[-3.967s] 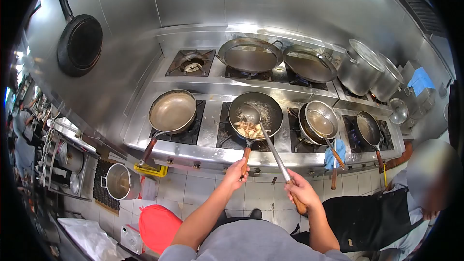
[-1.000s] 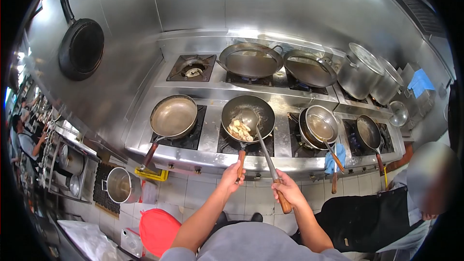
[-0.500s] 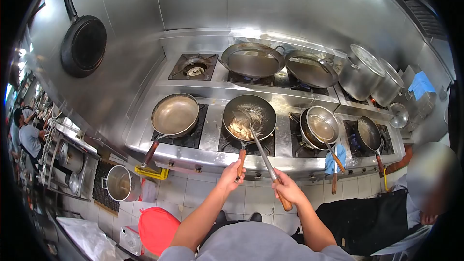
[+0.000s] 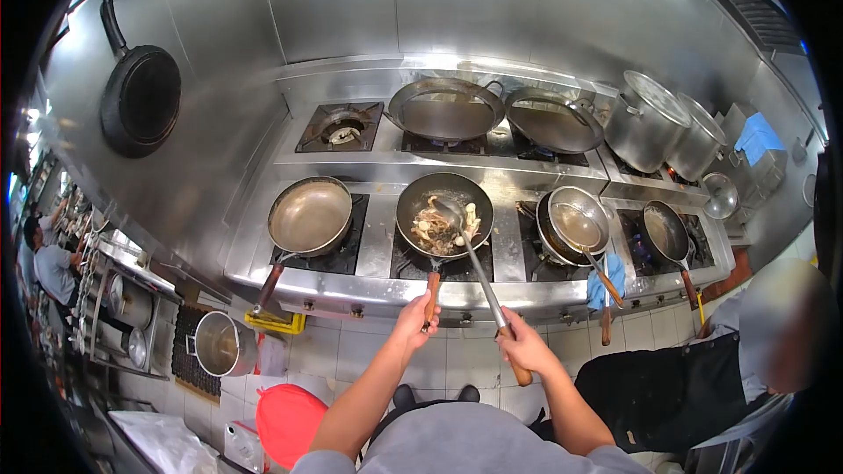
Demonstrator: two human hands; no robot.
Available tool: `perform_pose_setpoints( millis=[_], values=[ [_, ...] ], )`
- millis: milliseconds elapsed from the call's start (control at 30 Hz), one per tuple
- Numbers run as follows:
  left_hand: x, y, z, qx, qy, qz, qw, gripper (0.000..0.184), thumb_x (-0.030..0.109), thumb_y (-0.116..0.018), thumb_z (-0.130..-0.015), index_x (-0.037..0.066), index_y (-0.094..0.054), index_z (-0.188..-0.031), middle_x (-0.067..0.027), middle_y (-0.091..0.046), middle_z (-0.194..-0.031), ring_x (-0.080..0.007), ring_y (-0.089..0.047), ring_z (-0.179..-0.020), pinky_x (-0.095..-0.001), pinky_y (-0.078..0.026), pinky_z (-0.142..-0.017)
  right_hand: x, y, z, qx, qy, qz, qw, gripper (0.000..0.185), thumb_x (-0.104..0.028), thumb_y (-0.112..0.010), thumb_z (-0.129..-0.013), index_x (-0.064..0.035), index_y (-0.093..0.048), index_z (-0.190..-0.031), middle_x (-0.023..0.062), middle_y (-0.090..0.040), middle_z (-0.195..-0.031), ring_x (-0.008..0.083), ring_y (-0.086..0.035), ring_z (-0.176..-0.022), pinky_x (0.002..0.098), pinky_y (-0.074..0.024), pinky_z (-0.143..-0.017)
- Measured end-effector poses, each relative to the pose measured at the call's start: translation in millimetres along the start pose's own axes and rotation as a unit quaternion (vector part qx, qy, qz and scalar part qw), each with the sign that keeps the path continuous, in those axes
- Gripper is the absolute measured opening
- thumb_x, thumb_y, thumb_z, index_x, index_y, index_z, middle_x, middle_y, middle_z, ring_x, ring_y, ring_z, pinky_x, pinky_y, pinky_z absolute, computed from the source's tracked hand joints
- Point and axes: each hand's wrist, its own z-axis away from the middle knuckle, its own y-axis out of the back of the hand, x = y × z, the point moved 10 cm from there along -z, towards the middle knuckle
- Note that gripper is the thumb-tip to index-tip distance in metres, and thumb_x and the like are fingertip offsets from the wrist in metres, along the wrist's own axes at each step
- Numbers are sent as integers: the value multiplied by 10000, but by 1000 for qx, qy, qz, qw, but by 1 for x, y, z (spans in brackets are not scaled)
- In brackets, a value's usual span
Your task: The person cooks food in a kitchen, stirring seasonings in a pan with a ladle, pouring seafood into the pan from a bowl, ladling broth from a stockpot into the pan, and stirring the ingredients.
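Observation:
My left hand (image 4: 415,319) is wrapped round the wooden handle of a dark frying pan (image 4: 408,197) on the middle front burner. Pale, browned food pieces (image 4: 430,230), which look like sliced mushrooms, lie across the pan's base. In my right hand (image 4: 526,345) is a long metal ladle (image 4: 480,274), gripped by its wooden handle end. The ladle's bowl rests among the pieces inside the pan, partly hidden by them.
A wide pan (image 4: 309,215) stands to the left; stacked pans (image 4: 575,219) and a small skillet (image 4: 665,230) are on the right. Large shallow pans (image 4: 446,110) and tall pots (image 4: 645,127) line the back. A co-worker in a black apron (image 4: 672,399) is at right.
The food pieces have spread from the pan's lower left across its middle and right side. The ladle's bowl has shifted slightly. Both hands keep their grips; the whole view has moved a little.

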Motion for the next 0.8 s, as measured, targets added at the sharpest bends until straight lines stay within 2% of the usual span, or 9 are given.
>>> perform_pose_setpoints(
  millis=[133, 233, 300, 333, 433, 467, 533, 633, 800],
  values=[
    [-5, 0, -5, -9, 1, 14, 1000, 283, 406, -530, -965, 145, -480, -1060, -39, -526, -776, -135, -440, -502, -267, -335, -399, 17, 12, 2, -81, -82, -86, 990, 678, -30, -592, -852, -40, -305, -1466, 70, -577, -875, 124, -513, -560, 281, -450, -514],
    [-9, -1, -8, -8, 9, 20, 1000, 283, 410, -533, -963, 150, -483, -1061, -42, -526, -777, -136, -440, -504, -268, -334, -400, 19, 19, -14, -56, -37, -23, 997, 692, -35, -592, -842, -40, -296, -1468, 81, -586, -889, 130, -540, -586, 282, -464, -537],
    [-11, -1, -8, -9, 10, 23, 1000, 281, 411, -533, -964, 153, -483, -1065, -42, -526, -776, -137, -442, -507, -267, -335, -401, 5, 29, -15, 41, -45, 135, 989, 708, -40, -589, -830, -40, -286, -1471, 104, -594, -917, 148, -569, -615, 292, -485, -570],
    [-12, -3, -9, -12, 12, 27, 999, 280, 411, -532, -964, 156, -484, -1068, -42, -525, -775, -137, -443, -509, -267, -335, -401, 12, 30, -19, 40, -41, 135, 989, 708, -40, -589, -830, -40, -286, -1471, 104, -594, -917, 148, -569, -615, 292, -485, -570],
    [-13, -8, -6, -12, 12, 23, 1000, 242, 417, -514, -971, 200, -498, -1076, -24, -535, -767, -117, -441, -525, -229, -319, -400, 24, 35, -33, 141, 178, 335, 915, 731, -34, -570, -838, -54, -237, -1489, 130, -603, -939, 169, -593, -606, 313, -497, -563],
    [-12, -9, -5, -9, 9, 23, 1000, 242, 417, -514, -971, 200, -498, -1076, -24, -535, -767, -117, -441, -525, -229, -319, -400, 16, 35, -28, 139, 181, 333, 915, 731, -34, -570, -838, -54, -237, -1489, 130, -603, -939, 169, -593, -606, 313, -497, -563],
    [-13, -13, -4, -11, 4, 25, 1000, 249, 427, -522, -965, 199, -504, -1062, -24, -540, -766, -117, -443, -527, -228, -323, -400, 24, 21, -18, -7, -12, 39, 999, 729, -31, -564, -852, -64, -222, -1494, 98, -585, -893, 162, -587, -596, 315, -492, -543],
    [-18, -13, -6, -5, -1, 32, 999, 265, 438, -531, -957, 187, -513, -1038, -23, -546, -772, -117, -447, -529, -225, -328, -401, 18, 32, -15, -66, -37, -101, 992, 711, -23, -559, -863, -69, -232, -1492, 70, -550, -853, 148, -559, -577, 308, -482, -526],
    [-20, -20, -8, 9, -14, 27, 999, 290, 443, -538, -951, 175, -527, -1062, -23, -548, -771, -119, -450, -529, -229, -332, -405, 6, 39, -47, 4, 12, 2, 1000, 706, -6, -559, -854, -67, -242, -1482, 72, -542, -860, 144, -533, -561, 303, -478, -514]
  ],
)
